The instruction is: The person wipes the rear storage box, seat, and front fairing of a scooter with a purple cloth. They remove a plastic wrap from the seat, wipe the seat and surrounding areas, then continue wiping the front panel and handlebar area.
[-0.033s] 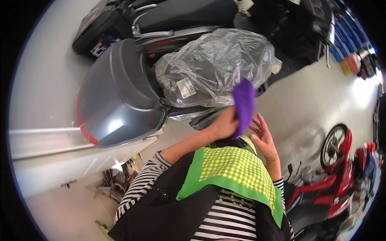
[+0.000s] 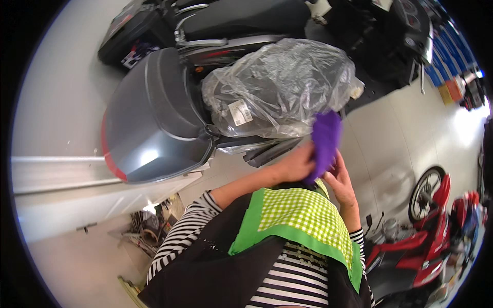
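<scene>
Plastic-wrapped seat (image 2: 280, 84) behind cloth (image 2: 324, 141)

Plastic-wrapped scooter seat (image 2: 277, 84) blocks ahead; bare floor (image 2: 390, 138) rightward

I hold a purple cloth (image 2: 325, 143) upright between both hands, my left hand (image 2: 297, 163) gripping its lower part and my right hand (image 2: 340, 180) open just beside it, fingers touching the cloth. Beyond them stands a scooter with a grey top case (image 2: 149, 118) and a seat wrapped in clear plastic (image 2: 277, 87). A red scooter (image 2: 426, 246) stands at my right on the pale floor (image 2: 390, 138).
</scene>
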Available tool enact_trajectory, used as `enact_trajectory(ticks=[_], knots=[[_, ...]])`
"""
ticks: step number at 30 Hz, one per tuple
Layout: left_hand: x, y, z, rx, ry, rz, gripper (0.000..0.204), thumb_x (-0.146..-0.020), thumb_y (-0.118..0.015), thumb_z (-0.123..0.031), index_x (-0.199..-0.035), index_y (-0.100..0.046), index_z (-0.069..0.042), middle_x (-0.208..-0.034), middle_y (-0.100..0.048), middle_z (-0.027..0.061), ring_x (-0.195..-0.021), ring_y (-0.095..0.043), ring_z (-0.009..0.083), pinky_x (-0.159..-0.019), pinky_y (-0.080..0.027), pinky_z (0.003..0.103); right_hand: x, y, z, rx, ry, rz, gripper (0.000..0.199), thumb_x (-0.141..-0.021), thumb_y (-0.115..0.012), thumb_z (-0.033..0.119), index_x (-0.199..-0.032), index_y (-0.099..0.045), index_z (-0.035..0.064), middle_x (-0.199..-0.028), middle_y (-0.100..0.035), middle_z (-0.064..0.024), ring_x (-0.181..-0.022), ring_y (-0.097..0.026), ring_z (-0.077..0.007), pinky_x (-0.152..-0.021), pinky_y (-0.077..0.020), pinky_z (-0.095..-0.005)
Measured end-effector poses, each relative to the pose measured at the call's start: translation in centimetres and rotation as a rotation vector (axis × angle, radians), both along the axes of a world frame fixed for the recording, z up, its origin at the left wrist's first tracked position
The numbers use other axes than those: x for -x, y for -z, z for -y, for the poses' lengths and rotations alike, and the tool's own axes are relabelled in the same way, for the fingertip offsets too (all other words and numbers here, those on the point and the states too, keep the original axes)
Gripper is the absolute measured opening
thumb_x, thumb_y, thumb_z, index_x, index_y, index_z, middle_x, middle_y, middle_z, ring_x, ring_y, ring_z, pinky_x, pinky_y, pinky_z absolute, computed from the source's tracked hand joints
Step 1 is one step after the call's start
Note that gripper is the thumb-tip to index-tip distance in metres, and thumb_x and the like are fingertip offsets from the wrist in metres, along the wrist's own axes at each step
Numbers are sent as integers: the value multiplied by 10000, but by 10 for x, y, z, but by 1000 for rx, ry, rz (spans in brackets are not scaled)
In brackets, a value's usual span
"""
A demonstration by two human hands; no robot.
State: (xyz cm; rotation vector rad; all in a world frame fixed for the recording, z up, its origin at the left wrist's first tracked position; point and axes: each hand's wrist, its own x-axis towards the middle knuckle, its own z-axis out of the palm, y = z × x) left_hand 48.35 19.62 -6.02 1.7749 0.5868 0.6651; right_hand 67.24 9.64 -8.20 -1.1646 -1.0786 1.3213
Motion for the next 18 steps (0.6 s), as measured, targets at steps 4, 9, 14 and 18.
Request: enact_trajectory(ticks=[4,9,14,18], knots=[[10,-21,14,-227,132,-111,459,-914,-617,-231,-1333,-543,-59,-1320,-548,200,-1212,-524,395,-1065,-401,435,16,-1,7,65,21,-404,717,-823,-700,64,-1463,-377,41,-1374,-509,-95,-1306,-468,-237,-1120,-363,-386],[71,-38,-35,-105,98,-176,550,-816,-751,-282,-1310,-593,-99,-1387,-539,154,-1261,-541,304,-1076,-415,414,20,21,7,113,159,-683,630,-820,-630,130,-1418,-444,68,-1348,-540,-88,-1272,-501,-265,-1119,-370,-418],[141,5,-112,-323,-1158,-179,782,-773,-784,-259,-1422,-429,-3,-1416,-462,239,-1353,-405,383,-1131,-330,432,-5,39,15,-5,222,-821,616,-836,-574,184,-1431,-453,79,-1388,-536,-82,-1298,-489,-270,-1143,-339,-429],[169,50,-145,-48,-1467,-327,1003,-750,-786,-412,-1520,-250,-58,-1536,-308,223,-1435,-270,384,-1143,-305,483,-9,44,29,-73,235,-816,657,-843,-601,269,-1449,-429,82,-1419,-518,-80,-1319,-474,-274,-1150,-329,-441]])
